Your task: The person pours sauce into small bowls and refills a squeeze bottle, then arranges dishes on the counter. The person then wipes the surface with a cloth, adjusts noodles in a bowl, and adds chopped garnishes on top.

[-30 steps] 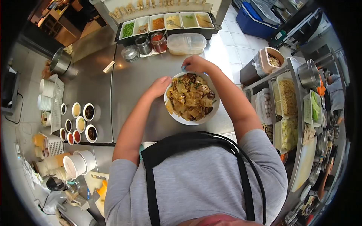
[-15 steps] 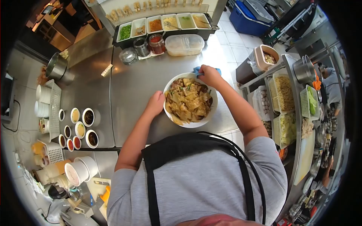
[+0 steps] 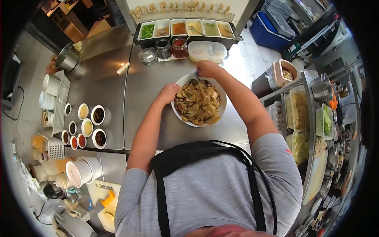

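Note:
A white bowl (image 3: 223,106) full of wide noodles in brown sauce (image 3: 199,100) stands on the steel counter (image 3: 144,106). At the bowl's left rim is my left hand (image 3: 169,93), its fingers closed on the edge. My right hand (image 3: 209,69) is at the far rim, closed round a blue cloth (image 3: 197,73), of which only a small bit shows against the rim.
Behind the bowl are a lidded plastic box (image 3: 207,51), glass jars (image 3: 179,47) and a topping rack (image 3: 179,28). Several sauce cups (image 3: 87,127) stand at left, near a white basket (image 3: 62,100). A shelf with noodles (image 3: 299,110) is at right.
My right hand has shifted left along the far rim, and less of the blue cloth shows. The bowl's contents look turned around. The whole view has shifted slightly.

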A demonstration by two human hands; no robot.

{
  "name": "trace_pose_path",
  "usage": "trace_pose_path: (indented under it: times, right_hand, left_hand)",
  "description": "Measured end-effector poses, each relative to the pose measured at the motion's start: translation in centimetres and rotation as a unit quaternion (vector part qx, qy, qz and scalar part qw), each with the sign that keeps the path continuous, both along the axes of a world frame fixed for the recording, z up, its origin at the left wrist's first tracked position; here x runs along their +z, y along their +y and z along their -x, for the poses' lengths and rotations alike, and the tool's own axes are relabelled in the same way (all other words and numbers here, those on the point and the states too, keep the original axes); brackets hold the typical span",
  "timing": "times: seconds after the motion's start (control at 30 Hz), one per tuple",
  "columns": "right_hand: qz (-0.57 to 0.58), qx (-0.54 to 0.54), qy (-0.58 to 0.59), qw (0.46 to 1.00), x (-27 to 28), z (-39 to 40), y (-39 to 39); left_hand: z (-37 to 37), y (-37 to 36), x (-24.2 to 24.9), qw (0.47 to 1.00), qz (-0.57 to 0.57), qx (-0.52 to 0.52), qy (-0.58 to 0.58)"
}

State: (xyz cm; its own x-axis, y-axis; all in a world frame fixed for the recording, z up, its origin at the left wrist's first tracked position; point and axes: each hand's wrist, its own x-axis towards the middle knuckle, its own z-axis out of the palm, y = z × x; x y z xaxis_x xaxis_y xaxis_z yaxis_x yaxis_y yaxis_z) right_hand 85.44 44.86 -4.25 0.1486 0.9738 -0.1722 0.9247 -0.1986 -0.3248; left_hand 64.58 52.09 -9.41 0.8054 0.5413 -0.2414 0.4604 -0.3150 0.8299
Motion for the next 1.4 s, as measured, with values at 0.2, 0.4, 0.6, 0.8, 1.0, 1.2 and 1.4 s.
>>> trace_pose_path:
  times: [0.2,0.4,0.6,0.8,1.0,1.2,1.4]
  right_hand:
    - [0.013,-0.145,-0.016,0.989,-0.5,-1.1,-1.9]
    - [-0.002,-0.193,0.036,0.98,-0.9,-0.1,-5.3]
    - [-0.035,-0.22,0.192,0.956,-1.8,0.7,-2.7]
    - [0.067,-0.239,0.163,0.955,0.2,2.1,-4.8]
    - [0.1,-0.226,0.44,0.863,0.4,-1.0,-10.1]
    - [-0.074,-0.042,0.158,0.984,2.4,-9.1,-6.4]
    - [-0.052,-0.275,-0.345,0.896,4.1,-14.7,0.7]
  left_hand:
    - [1.9,0.9,-2.0,0.987,-0.008,0.154,-0.045]
    - [4.9,-1.5,-1.0,0.959,0.106,0.253,-0.077]
    - [3.0,2.5,-0.2,0.985,-0.022,0.128,-0.111]
    - [3.8,2.4,-2.4,0.972,-0.048,0.196,-0.119]
    - [7.0,2.4,-1.6,0.955,-0.07,0.266,-0.115]
    - [9.3,2.6,-0.8,0.915,-0.021,0.386,-0.118]
    - [9.3,1.7,-0.4,0.897,-0.039,0.425,-0.116]
